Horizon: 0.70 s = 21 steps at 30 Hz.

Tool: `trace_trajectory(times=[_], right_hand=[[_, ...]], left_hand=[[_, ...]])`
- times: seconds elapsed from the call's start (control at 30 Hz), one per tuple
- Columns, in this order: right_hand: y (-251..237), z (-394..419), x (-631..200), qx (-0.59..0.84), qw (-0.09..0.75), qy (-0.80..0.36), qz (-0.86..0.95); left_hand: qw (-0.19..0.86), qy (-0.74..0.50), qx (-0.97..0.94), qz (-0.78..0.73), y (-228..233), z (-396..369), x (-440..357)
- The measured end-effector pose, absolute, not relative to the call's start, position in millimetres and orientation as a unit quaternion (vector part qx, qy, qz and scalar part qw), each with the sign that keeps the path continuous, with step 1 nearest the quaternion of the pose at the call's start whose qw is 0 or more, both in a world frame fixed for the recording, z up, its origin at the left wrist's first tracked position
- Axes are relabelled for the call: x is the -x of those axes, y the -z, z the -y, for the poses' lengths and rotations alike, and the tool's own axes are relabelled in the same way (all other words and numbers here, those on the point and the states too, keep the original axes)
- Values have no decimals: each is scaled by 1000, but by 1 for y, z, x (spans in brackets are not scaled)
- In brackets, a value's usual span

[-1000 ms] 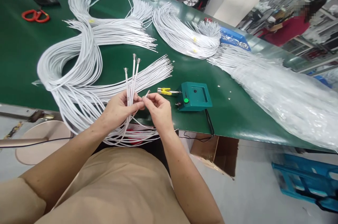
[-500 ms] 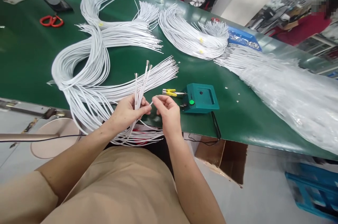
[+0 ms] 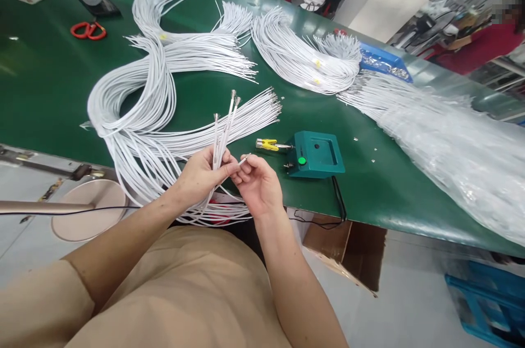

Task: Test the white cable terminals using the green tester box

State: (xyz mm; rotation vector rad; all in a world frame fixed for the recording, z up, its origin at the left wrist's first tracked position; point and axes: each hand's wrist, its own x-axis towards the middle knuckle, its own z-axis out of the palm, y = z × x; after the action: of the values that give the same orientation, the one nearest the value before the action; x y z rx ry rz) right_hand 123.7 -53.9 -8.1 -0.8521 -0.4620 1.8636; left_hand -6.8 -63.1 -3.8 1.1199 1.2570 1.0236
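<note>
My left hand (image 3: 205,174) is closed around a few white wires (image 3: 221,137), whose ends with small metal terminals stand up above the fingers. Between its thumb and finger a single wire (image 3: 243,161) points to the right. My right hand (image 3: 261,184) is closed, its palm partly turned up, with thumb and fingertips at that wire's tip. Behind the hands lies a large bundle of white wires (image 3: 250,117), some of them hanging over the table's front edge. To the right stands a small green device (image 3: 315,154) with a yellow-clad metal part (image 3: 268,144) at its left side.
More wire bundles (image 3: 305,58) lie across the green table (image 3: 229,85). Red scissors (image 3: 88,30) and a dark phone (image 3: 95,2) lie at the left. A blue tray (image 3: 383,62) and plastic-wrapped wires (image 3: 459,145) lie right. Below are a cardboard box (image 3: 348,249) and blue stool (image 3: 488,299).
My right hand has rolled its palm upward, and more of the single wire's tip shows between the hands. My left hand keeps its hold on the wires. The view has shifted slightly.
</note>
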Motion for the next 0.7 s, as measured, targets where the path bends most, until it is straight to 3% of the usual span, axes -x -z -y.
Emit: trace_trajectory(times=[0.27,0.5,0.7], right_hand=[[3,44,-131,395,502,-713,290],[8,52,-132,394,520,-717,246],[7,56,-136,445,533,-644,320]], left_hand=[[575,-430,-499,-485,8,67,8],[569,-437,-483,-502,3,66,8],[549,-431,-494,-519,0,66,7]])
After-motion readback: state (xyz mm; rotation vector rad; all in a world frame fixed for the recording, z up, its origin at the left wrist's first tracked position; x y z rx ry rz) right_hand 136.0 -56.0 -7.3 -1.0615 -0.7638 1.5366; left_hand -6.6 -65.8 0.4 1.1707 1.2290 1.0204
